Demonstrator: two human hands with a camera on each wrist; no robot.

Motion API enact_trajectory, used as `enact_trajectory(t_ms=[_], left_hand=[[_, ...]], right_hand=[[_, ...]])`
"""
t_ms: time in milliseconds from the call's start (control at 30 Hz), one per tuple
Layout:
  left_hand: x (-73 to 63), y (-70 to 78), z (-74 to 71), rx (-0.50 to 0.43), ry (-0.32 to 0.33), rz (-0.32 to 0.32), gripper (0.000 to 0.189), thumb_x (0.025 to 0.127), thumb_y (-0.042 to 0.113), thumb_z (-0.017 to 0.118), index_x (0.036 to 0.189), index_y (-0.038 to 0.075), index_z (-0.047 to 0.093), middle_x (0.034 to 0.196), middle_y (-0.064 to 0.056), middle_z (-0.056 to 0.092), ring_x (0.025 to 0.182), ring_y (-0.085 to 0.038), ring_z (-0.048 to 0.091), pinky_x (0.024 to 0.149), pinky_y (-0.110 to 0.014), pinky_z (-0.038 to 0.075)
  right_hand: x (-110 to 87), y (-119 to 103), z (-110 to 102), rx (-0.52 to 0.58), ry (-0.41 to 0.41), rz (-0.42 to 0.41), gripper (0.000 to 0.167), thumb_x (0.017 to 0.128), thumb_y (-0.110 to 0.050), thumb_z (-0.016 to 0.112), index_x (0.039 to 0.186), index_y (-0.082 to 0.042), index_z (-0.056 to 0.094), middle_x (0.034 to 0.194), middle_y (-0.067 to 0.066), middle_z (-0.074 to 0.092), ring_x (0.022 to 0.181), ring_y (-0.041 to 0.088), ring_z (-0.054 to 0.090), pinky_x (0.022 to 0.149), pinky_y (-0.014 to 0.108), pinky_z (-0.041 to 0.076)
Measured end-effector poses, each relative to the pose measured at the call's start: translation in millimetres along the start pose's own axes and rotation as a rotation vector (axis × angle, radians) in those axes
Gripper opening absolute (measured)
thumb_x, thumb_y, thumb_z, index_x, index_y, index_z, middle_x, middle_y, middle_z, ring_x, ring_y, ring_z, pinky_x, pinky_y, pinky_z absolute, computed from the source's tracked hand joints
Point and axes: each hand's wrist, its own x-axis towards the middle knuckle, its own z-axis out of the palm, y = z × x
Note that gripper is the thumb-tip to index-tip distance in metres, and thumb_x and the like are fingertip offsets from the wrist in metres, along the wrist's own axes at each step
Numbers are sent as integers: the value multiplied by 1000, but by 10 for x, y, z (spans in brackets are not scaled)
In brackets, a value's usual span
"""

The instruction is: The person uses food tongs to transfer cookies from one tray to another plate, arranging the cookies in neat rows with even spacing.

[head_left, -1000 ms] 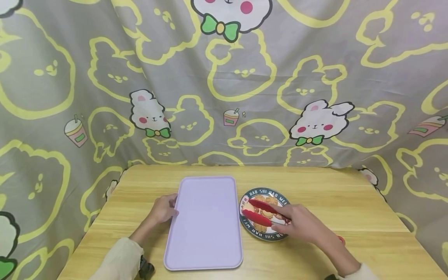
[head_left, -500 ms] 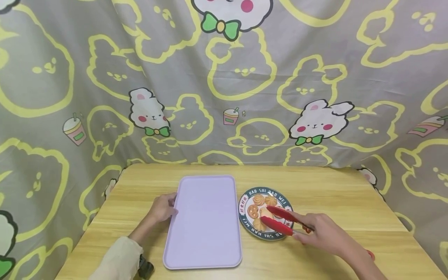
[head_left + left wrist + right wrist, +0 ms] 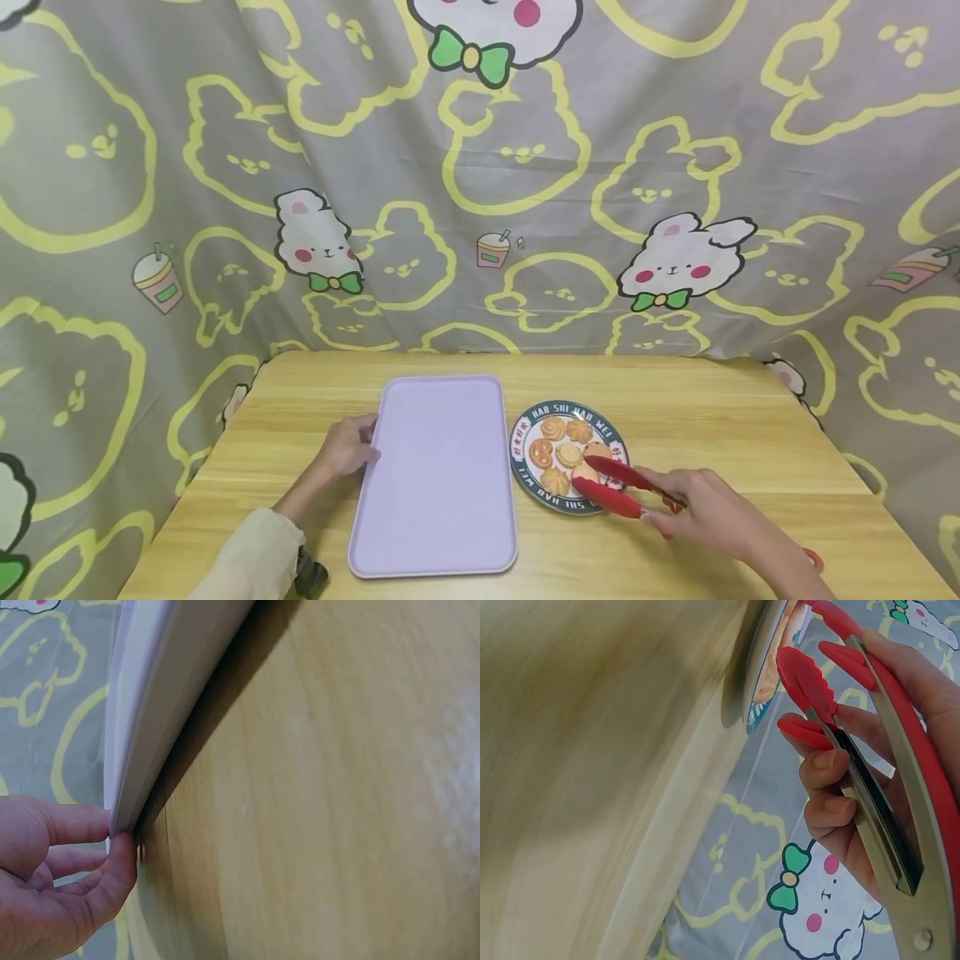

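My left hand (image 3: pixel 350 446) pinches the left edge of a lilac rectangular tray (image 3: pixel 435 483) between thumb and fingers; in the left wrist view the tray's rim (image 3: pixel 139 761) stands slightly above the table there. On the right, my right hand (image 3: pixel 697 504) grips red-tipped metal tongs (image 3: pixel 618 500), held with their arms spread. Their tips reach over the lower right of a round plate (image 3: pixel 525 479) with a dark green lettered rim. Several cookies (image 3: pixel 553 429) lie on it, one shaped like a pretzel (image 3: pixel 541 453). A pale cookie (image 3: pixel 584 473) shows between the tong tips.
Both tray and plate are on a light wood table (image 3: pixel 720 417), the plate close beside the tray's right edge. A grey curtain (image 3: pixel 420 150) with cartoon rabbits hangs behind the table and along its sides.
My right hand has drawn the tongs from the plate's left side across to its lower right, uncovering the left and middle cookies. My left hand and the tray have stayed put.
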Motion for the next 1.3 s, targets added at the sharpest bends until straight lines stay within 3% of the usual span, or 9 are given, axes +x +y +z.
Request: enact_trajectory(t_ms=[467,633,733,867,1000,1133,1300], left_hand=[[-16,32,-3,-6,-2,-5,68,66,-5,69,131,-12,48,87,-15,64,71,-19,59,59,-26,55],[-16,19,5,-13,-5,-17,68,67,-5,69,131,-12,47,87,-14,64,68,-17,58,57,-26,55],[-13,11,6,-13,-5,-21,68,67,-5,69,131,-12,47,87,-14,64,69,-17,59,58,-26,55],[-6,13,1,-5,-4,-12,68,67,-4,69,131,-12,47,88,-14,64,71,-18,58,59,-27,55],[2,18,2,1,-3,-8,68,67,-4,69,131,-12,47,88,-15,65,72,-19,59,60,-27,55],[-1,26,-3,1,-5,-10,68,68,-4,69,131,-12,47,90,-16,65,71,-18,59,60,-27,56],[-5,32,-8,-5,-3,0,68,67,-5,69,130,-13,47,89,-17,65,69,-18,60,58,-28,56]], right_hand=[[-3,7,29,-10,-22,22,72,75,-54,70,129,-9,59,62,-10,31,54,1,30,46,15,27],[-15,38,-28,-30,70,31,72,76,-54,70,130,-8,58,64,-9,37,55,1,30,47,16,27],[-7,81,-54,-53,144,86,78,76,-56,69,133,-5,55,67,-6,44,58,3,36,48,18,29],[24,147,-29,-78,210,170,89,75,-60,68,139,-2,46,78,4,55,67,14,48,53,25,39],[61,210,47,-112,306,213,95,76,-60,66,143,1,37,91,20,60,71,25,57,58,42,51],[137,249,104,-131,381,277,101,80,-62,60,147,5,23,105,37,53,73,40,59,63,54,52],[287,310,123,-128,389,377,107,84,-65,50,145,13,11,112,46,45,81,54,57,67,60,50]])
